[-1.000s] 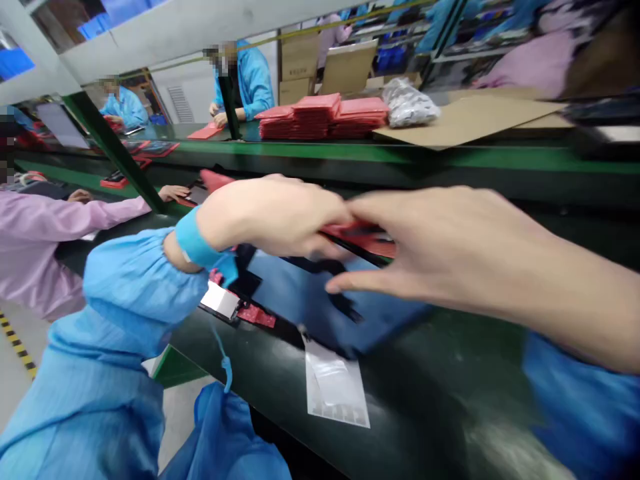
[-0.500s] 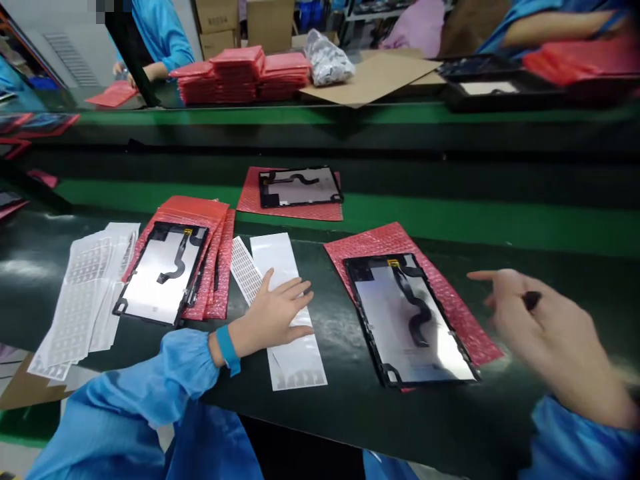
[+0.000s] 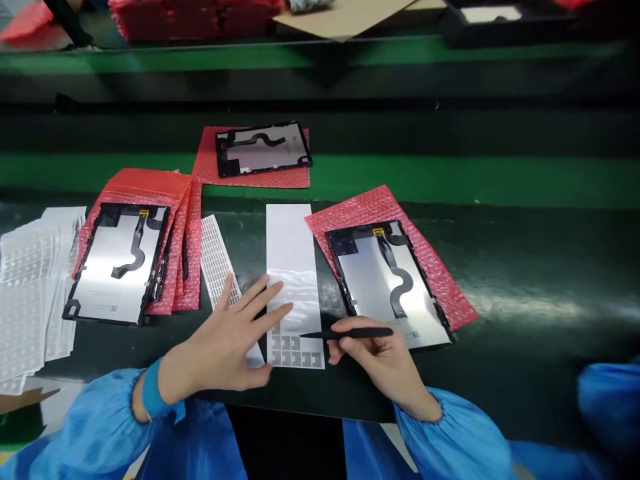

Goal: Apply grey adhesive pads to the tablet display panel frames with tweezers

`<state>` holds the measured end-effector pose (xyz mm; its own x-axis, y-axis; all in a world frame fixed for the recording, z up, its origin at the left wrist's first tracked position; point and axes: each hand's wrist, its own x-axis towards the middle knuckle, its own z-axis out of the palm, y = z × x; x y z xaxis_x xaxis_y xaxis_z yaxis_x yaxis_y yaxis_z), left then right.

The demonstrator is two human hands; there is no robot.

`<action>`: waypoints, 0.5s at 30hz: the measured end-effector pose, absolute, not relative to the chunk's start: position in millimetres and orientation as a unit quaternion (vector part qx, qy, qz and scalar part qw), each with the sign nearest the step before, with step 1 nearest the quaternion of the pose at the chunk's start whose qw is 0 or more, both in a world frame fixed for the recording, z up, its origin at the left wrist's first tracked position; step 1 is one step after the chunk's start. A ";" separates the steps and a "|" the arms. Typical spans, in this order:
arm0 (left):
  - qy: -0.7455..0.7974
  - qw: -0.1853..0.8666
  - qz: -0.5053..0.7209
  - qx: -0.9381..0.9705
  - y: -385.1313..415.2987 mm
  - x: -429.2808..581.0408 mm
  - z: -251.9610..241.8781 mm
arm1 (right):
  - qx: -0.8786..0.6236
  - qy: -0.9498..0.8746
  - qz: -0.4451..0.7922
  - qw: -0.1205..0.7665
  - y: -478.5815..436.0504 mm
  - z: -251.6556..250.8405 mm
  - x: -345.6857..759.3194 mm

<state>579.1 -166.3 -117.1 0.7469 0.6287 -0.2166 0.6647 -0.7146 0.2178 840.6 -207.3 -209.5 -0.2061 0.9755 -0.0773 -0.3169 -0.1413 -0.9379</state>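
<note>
The white label sheet (image 3: pixel 293 280) lies directly under your fingertips, its long axis running straight away from you, with rows of small grey-printed labels (image 3: pixel 295 351) at the end nearest you. Your left hand (image 3: pixel 220 340) is open, fingers spread, tips resting on the sheet's left side, not gripping it. Your right hand (image 3: pixel 375 353) is clenched around slim black tweezers (image 3: pixel 350 333), which lie nearly crosswise to the sheet, tip pointing left over its near end. Both hands are close, but the left is the one touching the sheet.

Just right of your right fingers, a display panel (image 3: pixel 385 280) with a black ribbon cable sits on a red bubble mailer (image 3: pixel 430 267). Left of your left fingers are a narrow perforated strip (image 3: pixel 215 257), a second panel (image 3: pixel 115 263) on stacked red mailers (image 3: pixel 193 267), and a pile of white sheets (image 3: pixel 30 287). A third panel (image 3: pixel 263 150) lies farther off. You have a blue wristband (image 3: pixel 150 390) on your left wrist. No brand or writing is legible on anything.
</note>
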 end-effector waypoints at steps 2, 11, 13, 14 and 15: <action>0.342 0.138 0.000 0.929 -165.4 595.2 -125.0 | -0.401 -0.424 0.604 0.542 -216.0 -214.3 842.2; 0.379 0.105 0.128 0.911 -148.1 580.7 -155.8 | -0.500 -0.411 0.540 0.539 -221.6 -215.5 811.0; 0.378 0.119 0.138 0.908 -145.8 576.7 -158.6 | -0.505 -0.403 0.534 0.545 -216.3 -215.7 805.3; 0.377 0.123 0.142 0.907 -145.2 576.6 -160.3 | -0.510 -0.405 0.527 0.546 -214.1 -215.7 804.0; 0.374 0.122 0.148 0.907 -145.0 577.2 -161.9 | -0.514 -0.411 0.520 0.545 -212.3 -215.7 803.5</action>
